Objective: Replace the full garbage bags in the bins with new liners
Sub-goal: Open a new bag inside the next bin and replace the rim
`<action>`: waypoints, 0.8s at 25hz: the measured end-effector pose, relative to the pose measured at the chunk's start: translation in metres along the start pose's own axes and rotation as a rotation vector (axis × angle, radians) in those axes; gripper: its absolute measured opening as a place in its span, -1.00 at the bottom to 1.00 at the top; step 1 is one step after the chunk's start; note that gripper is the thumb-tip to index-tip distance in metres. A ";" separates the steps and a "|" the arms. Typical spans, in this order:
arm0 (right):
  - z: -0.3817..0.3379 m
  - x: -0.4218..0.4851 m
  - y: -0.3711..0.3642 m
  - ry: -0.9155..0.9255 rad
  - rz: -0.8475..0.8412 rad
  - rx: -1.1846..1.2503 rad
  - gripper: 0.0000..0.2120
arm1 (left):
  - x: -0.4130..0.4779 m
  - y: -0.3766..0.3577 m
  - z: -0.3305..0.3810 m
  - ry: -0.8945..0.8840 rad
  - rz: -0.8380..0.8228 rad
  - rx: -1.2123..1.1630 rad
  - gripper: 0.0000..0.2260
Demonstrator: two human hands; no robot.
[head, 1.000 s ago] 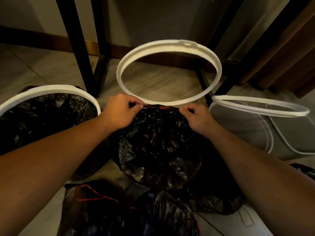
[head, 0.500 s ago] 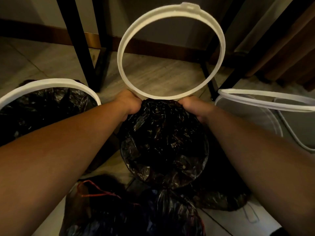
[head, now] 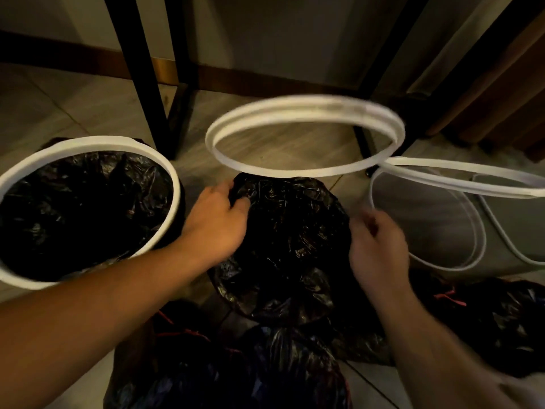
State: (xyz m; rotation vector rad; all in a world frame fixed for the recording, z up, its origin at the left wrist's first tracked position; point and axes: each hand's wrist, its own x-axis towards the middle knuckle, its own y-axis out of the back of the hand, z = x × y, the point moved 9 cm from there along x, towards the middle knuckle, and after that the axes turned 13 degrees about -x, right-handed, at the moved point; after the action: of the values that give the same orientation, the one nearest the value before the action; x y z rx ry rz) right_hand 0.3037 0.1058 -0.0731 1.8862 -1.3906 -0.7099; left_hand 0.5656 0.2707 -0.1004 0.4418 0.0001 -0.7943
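The middle bin is draped in a black liner (head: 289, 240). Its white rim ring (head: 265, 169) is hinged open and slopes over the bin's far side. My left hand (head: 218, 222) pinches the liner's edge at the bin's upper left. My right hand (head: 377, 246), blurred, hovers at the bin's right side with fingers loosely curled and nothing in it. The left bin (head: 88, 146) has a black liner inside and its white ring down. At the right, a grey bin (head: 436, 228) stands unlined with its ring (head: 460, 178) raised.
Tied full black garbage bags lie on the tiled floor in front of me (head: 236, 370) and at the lower right (head: 501, 317). Black table legs (head: 141, 75) stand behind the bins. A wall with a dark skirting board runs along the back.
The middle bin's white ring has tipped down from nearly upright to a low slant. My right hand has let go of the far rim and moved to the bin's right side.
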 end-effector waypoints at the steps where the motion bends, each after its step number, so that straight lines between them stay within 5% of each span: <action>1: 0.007 -0.022 -0.006 -0.049 0.001 0.119 -0.68 | -0.012 -0.003 -0.007 0.001 -0.019 -0.025 -0.56; 5: 0.013 -0.053 -0.036 -0.175 -0.102 0.390 -0.57 | -0.029 -0.009 -0.036 0.145 0.010 -0.420 -0.66; 8: 0.036 -0.053 -0.024 -0.288 0.041 0.473 -0.65 | -0.034 0.000 -0.039 0.166 0.114 -0.502 -0.86; 11: 0.061 -0.078 -0.030 -0.463 0.119 0.544 -0.72 | -0.051 -0.006 -0.047 0.201 0.099 -0.553 -0.66; 14: 0.069 -0.094 -0.075 -0.614 -0.110 0.819 -0.52 | -0.063 -0.011 -0.059 0.194 0.088 -0.518 -0.43; 17: 0.059 -0.102 -0.094 -0.646 -0.178 1.088 -0.38 | -0.066 -0.012 -0.065 0.224 0.099 -0.500 -0.41; 20: 0.052 -0.100 -0.089 -0.624 -0.150 1.192 -0.44 | -0.066 -0.010 -0.061 0.240 0.101 -0.487 -0.42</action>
State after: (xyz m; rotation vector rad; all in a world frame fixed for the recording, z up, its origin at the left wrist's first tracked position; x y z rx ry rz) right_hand 0.2884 0.2090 -0.1717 2.8132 -2.4341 -0.5969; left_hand 0.5225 0.3335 -0.1493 0.0713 0.3840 -0.6112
